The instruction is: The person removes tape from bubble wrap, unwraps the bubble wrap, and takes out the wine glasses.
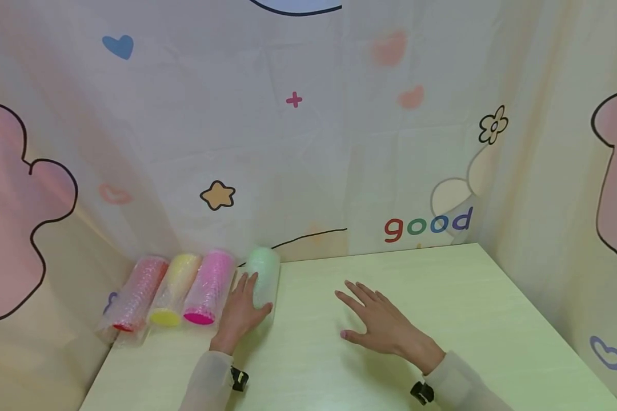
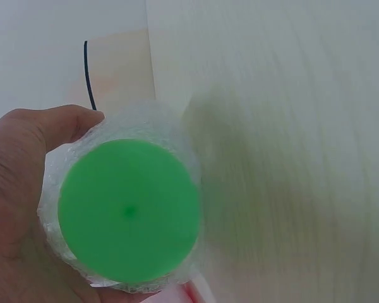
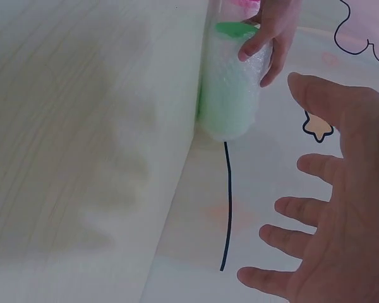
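My left hand [image 1: 241, 311] is around a pale green cylinder [image 1: 265, 277] wrapped in clear bubble wrap, lying at the back of the table. In the left wrist view its solid green round end [image 2: 129, 211] faces the camera, with the thumb [image 2: 72, 123] along one side of the wrap; the other fingers are mostly hidden behind it. My right hand [image 1: 385, 328] hovers over the table to the right, empty, its fingers spread and thumb apart. The right wrist view shows those fingers [image 3: 300, 211] stretched out, with the green cylinder [image 3: 230, 95] and left hand beyond.
Left of the green cylinder lie three more bubble-wrapped cylinders: pink [image 1: 211, 288], yellow [image 1: 176, 291] and red [image 1: 140, 294], the red one by the table's left edge. The pale wooden table [image 1: 442, 297] meets a printed cloth backdrop [image 1: 288, 142] at the back and sides.
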`<action>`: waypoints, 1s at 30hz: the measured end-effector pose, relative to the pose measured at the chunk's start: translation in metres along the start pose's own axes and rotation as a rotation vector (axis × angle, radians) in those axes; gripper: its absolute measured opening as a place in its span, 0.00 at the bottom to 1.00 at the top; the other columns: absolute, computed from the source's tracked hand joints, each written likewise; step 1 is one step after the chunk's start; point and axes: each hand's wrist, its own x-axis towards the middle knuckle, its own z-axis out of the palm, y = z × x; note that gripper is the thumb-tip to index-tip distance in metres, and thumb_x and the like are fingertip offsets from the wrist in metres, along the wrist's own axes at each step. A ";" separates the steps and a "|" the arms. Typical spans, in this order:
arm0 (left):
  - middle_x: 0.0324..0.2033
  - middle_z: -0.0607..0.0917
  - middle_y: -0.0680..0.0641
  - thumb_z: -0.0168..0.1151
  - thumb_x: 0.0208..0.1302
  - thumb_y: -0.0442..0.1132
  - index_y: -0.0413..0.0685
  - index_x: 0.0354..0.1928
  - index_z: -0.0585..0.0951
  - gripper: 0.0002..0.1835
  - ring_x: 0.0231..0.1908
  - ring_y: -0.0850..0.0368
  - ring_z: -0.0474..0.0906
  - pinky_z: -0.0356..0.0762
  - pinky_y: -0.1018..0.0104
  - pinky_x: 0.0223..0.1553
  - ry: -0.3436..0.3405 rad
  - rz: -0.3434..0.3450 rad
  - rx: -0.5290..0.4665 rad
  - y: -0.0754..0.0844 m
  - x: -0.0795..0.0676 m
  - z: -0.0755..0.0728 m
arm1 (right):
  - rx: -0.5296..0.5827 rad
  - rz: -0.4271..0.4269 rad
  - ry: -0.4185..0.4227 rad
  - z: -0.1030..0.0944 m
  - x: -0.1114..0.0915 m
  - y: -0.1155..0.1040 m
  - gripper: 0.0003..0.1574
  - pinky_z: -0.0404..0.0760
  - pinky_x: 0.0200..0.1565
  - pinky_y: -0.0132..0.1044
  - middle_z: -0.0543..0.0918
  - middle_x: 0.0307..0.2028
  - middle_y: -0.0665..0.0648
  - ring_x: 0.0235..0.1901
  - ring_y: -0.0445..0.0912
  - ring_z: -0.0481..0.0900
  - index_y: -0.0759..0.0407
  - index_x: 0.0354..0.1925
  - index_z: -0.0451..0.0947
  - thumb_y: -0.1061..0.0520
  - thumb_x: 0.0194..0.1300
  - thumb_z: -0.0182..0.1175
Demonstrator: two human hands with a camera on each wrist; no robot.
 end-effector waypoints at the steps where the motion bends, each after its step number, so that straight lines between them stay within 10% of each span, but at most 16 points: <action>1: 0.71 0.54 0.41 0.63 0.54 0.56 0.52 0.71 0.53 0.46 0.67 0.37 0.59 0.68 0.38 0.57 -0.004 0.000 -0.005 0.001 -0.001 0.000 | -0.009 -0.012 0.010 0.000 0.002 -0.001 0.47 0.57 0.68 0.56 0.52 0.73 0.50 0.72 0.51 0.51 0.36 0.72 0.47 0.29 0.60 0.51; 30: 0.71 0.57 0.43 0.63 0.54 0.55 0.52 0.72 0.54 0.46 0.62 0.39 0.68 0.74 0.35 0.44 -0.075 0.111 -0.016 0.059 -0.041 0.006 | 0.137 0.056 0.030 0.008 0.019 -0.017 0.44 0.71 0.60 0.53 0.56 0.72 0.47 0.68 0.49 0.61 0.37 0.70 0.53 0.34 0.60 0.55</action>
